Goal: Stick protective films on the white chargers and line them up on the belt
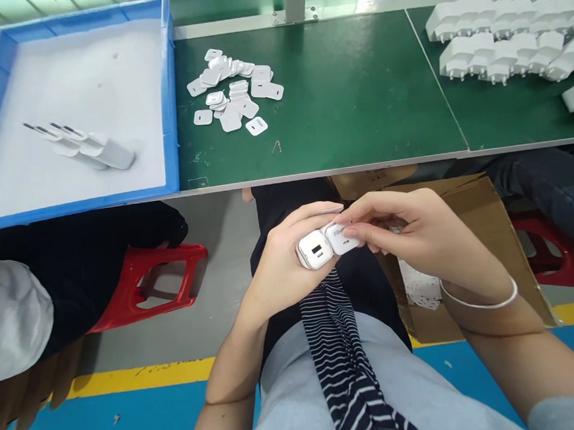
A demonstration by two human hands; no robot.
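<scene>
My left hand (286,249) is closed around a white charger (314,250), whose end with a dark port and a smaller slot faces me. Right beside it is a white face plate (339,239) with grey lettering and one small slot. My right hand (407,222) pinches this plate at its right edge, thumb on its face. Whether a second charger body sits behind the plate is hidden by my fingers. On the green bench lies a loose pile of similar white face plates (230,117).
A blue tray (169,118) with a white liner holds a few white plug chargers (108,151). Rows of white plug chargers (500,56) stand at the bench's right. Below are a cardboard box (477,226), red stools (174,297) and seated people on both sides.
</scene>
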